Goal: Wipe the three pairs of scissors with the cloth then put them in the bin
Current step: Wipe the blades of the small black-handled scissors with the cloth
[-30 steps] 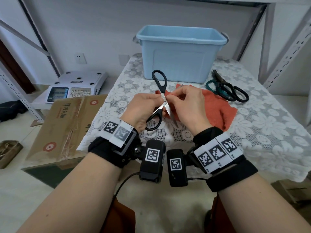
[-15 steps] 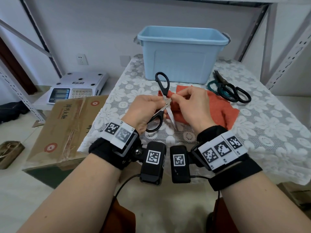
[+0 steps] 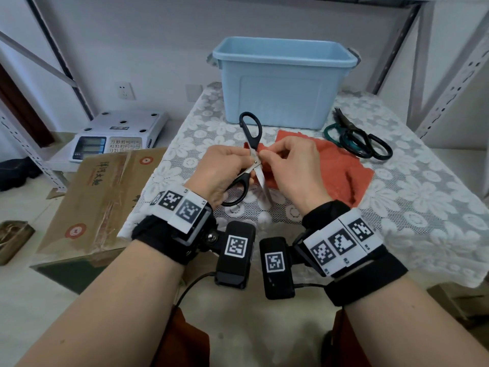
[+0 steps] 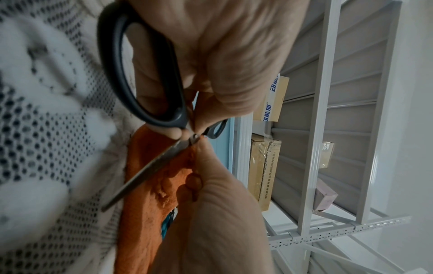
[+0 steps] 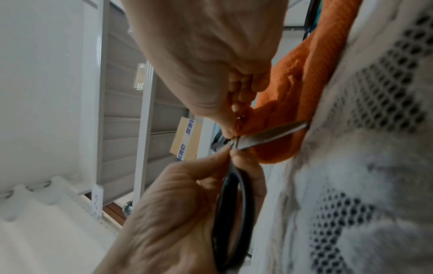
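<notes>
Still on pair one: wipe has reached the pivot.
Left hand [image 3: 225, 170] grips the opened black-handled steel scissors [image 3: 251, 157]; right hand [image 3: 293, 165] pinches the orange terry cloth [image 3: 341, 168] there, closer in than before. Two dark pairs [image 3: 362, 141] wait beside the empty-looking light-blue plastic bin [image 3: 283, 83].

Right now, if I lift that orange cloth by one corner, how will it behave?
The orange cloth will probably droop: it lies rumpled and folds where the right hand pinches it. It looks light and fuzzy, so it should grip rather than slip. It may snag the black scissors, whose open blade lies against it.
</notes>
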